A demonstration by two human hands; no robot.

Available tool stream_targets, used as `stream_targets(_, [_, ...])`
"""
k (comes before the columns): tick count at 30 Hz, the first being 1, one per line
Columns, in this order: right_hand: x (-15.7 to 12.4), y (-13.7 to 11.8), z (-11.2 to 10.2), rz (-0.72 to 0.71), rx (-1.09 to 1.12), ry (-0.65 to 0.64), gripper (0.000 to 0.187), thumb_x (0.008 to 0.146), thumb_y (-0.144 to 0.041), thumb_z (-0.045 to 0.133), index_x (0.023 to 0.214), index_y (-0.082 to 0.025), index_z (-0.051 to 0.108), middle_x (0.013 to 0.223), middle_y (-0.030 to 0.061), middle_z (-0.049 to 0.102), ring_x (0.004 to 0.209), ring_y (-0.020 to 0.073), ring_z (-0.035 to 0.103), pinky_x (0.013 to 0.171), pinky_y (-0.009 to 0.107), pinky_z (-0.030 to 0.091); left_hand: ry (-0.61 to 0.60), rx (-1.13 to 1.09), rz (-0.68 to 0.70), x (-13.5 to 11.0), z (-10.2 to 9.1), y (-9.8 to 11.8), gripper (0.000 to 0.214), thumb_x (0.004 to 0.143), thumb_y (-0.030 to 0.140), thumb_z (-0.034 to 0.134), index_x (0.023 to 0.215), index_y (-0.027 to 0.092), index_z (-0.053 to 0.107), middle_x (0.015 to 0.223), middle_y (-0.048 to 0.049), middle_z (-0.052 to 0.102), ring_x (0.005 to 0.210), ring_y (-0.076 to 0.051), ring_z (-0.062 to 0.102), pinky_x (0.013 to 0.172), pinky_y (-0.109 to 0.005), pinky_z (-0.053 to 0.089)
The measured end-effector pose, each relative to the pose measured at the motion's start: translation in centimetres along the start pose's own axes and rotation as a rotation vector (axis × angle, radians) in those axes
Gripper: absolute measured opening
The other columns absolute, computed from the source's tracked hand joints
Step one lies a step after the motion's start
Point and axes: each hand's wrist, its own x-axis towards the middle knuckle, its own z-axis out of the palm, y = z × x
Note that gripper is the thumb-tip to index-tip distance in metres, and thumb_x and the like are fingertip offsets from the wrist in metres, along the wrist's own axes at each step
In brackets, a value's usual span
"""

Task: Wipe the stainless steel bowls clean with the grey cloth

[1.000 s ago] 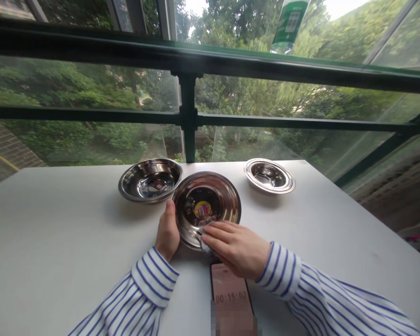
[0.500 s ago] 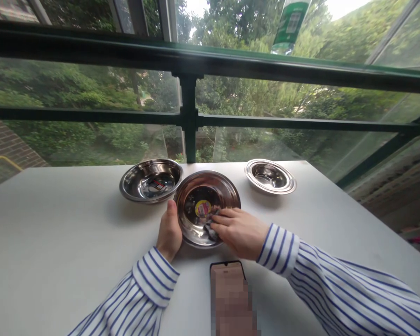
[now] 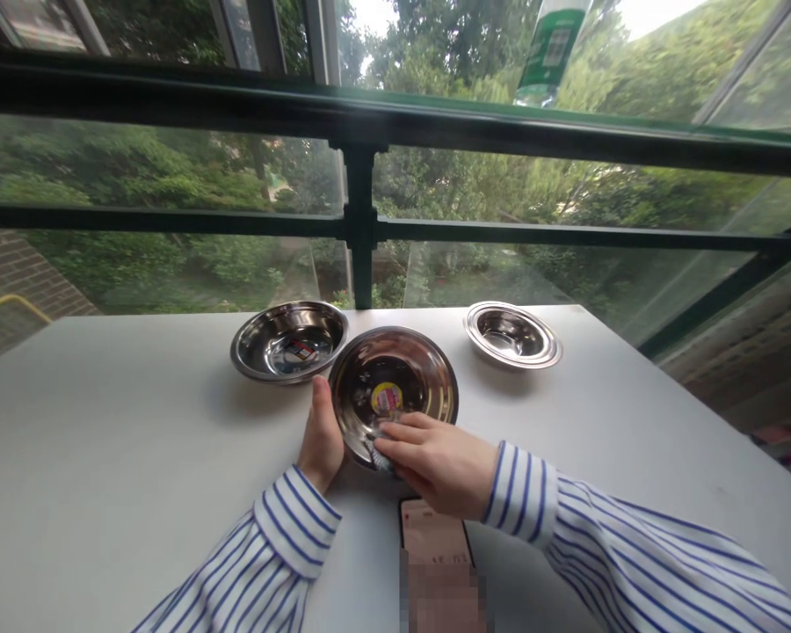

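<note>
Clasping the stainless-steel bowl (image 3: 402, 369), left hand (image 3: 322, 441); beside that grip, the right hand (image 3: 443, 462), fingers together, presses grey cloth (image 3: 380, 458) against it!

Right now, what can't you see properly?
Head view:
Gray wad: mostly hidden under the right hand; material unclear.
Left hand: most fingers hidden by the steel bowl.
Yellow sticker: print too small to read.
Smartphone: lower part covered by blurry squares.
Green-labelled bottle: top cut off by the upper edge.
</note>
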Motion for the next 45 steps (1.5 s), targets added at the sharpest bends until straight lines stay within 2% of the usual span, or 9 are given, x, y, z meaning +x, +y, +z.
stream_targets(5, [3.0, -1.3, 3.0, 0.051, 0.188, 0.263, 0.039, 0.091, -0.022, 0.04, 0.126, -0.007, 0.048, 0.128, 0.018, 0.051, 0.119, 0.024, 0.045, 0.1, 0.037, 0.04, -0.017, -0.071, -0.133, -0.1, -0.8, -0.5, 0.07, 0.078, 0.069, 0.031, 0.109, 0.015, 0.064, 0.106, -0.0117, 0.069, 0.112, -0.028, 0.056, 0.099, -0.04, 0.04])
stream_targets(8, [4.3, -1.5, 3.3, 0.118, 0.247, 0.339, 0.041, 0.091, -0.021, 0.037, 0.129, -0.006, 0.045, 0.133, 0.0195, 0.046, 0.125, 0.0236, 0.04, 0.103, 0.039, 0.037, -0.002, -0.04, -0.174, -0.3, -1.2, -0.7, 0.073, 0.075, 0.072, 0.034, 0.104, 0.013, 0.066, 0.099, -0.0135, 0.07, 0.111, -0.029, 0.057, 0.1, -0.04, 0.039])
stream_targets(14, [2.6, -1.6, 2.2, 0.043, 0.267, 0.173, 0.046, 0.089, -0.015, 0.039, 0.135, -0.007, 0.037, 0.138, 0.0192, 0.039, 0.131, 0.0225, 0.032, 0.106, 0.04, 0.033, -0.089, -0.113, -0.259, -0.9, -0.2, 0.1, 0.077, 0.076, 0.073, 0.029, 0.107, 0.013, 0.065, 0.099, -0.0131, 0.071, 0.112, -0.029, 0.056, 0.099, -0.04, 0.04])
stream_targets(17, [2.4, -1.6, 2.2, 0.07, 0.252, 0.241, 0.041, 0.091, -0.015, 0.037, 0.132, -0.011, 0.042, 0.139, 0.0183, 0.038, 0.13, 0.0221, 0.034, 0.104, 0.04, 0.035, -0.148, -0.11, -0.289, -1.0, 0.1, 0.3, 0.079, 0.076, 0.074, 0.025, 0.108, 0.013, 0.065, 0.1, -0.0144, 0.07, 0.111, -0.03, 0.056, 0.099, -0.043, 0.04])
stream_targets(26, [5.7, -0.8, 1.2, 0.164, -0.219, 0.29, 0.044, 0.086, -0.01, 0.043, 0.129, -0.001, 0.044, 0.139, 0.0275, 0.033, 0.129, 0.0333, 0.028, 0.102, 0.048, 0.036, -0.062, 0.129, -0.029, -0.5, -0.3, -0.4, 0.065, 0.083, 0.064, 0.029, 0.122, 0.019, 0.056, 0.129, -0.0094, 0.056, 0.13, -0.024, 0.037, 0.109, -0.04, 0.027])
stream_targets(32, [5.9, 0.2, 0.1, 0.034, -0.3, 0.209, 0.043, 0.088, -0.015, 0.041, 0.129, -0.002, 0.046, 0.138, 0.0204, 0.039, 0.127, 0.0305, 0.032, 0.104, 0.042, 0.035, -0.061, 0.179, -0.005, -0.2, -0.4, -0.5, 0.062, 0.086, 0.059, 0.027, 0.126, 0.019, 0.052, 0.135, -0.0076, 0.05, 0.132, -0.022, 0.034, 0.111, -0.039, 0.02])
stream_targets(38, [7.0, 1.7, -1.3, 0.25, -0.4, 0.208, 0.044, 0.086, -0.011, 0.041, 0.128, 0.002, 0.045, 0.134, 0.0248, 0.041, 0.12, 0.0308, 0.038, 0.102, 0.044, 0.036, -0.116, 0.244, 0.025, 0.0, 0.2, 0.3, 0.057, 0.087, 0.056, 0.028, 0.127, 0.022, 0.051, 0.135, -0.0048, 0.051, 0.131, -0.021, 0.036, 0.109, -0.033, 0.027])
stream_targets(42, [7.1, 1.4, -1.2, 0.087, -0.301, 0.168, 0.041, 0.088, -0.016, 0.042, 0.128, -0.008, 0.048, 0.137, 0.0148, 0.042, 0.12, 0.0272, 0.037, 0.098, 0.039, 0.041, -0.083, 0.274, 0.011, 0.1, 0.1, 0.3, 0.06, 0.086, 0.058, 0.03, 0.126, 0.019, 0.052, 0.133, -0.0076, 0.052, 0.13, -0.022, 0.038, 0.108, -0.033, 0.027])
stream_targets(45, [7.0, 2.0, -1.5, 0.11, -0.318, 0.177, 0.043, 0.086, -0.013, 0.044, 0.128, -0.008, 0.047, 0.135, 0.0159, 0.043, 0.118, 0.027, 0.039, 0.099, 0.041, 0.04, -0.112, 0.253, 0.002, 0.1, 0.1, 0.4, 0.061, 0.087, 0.058, 0.028, 0.127, 0.019, 0.05, 0.134, -0.0074, 0.051, 0.13, -0.022, 0.038, 0.107, -0.034, 0.028])
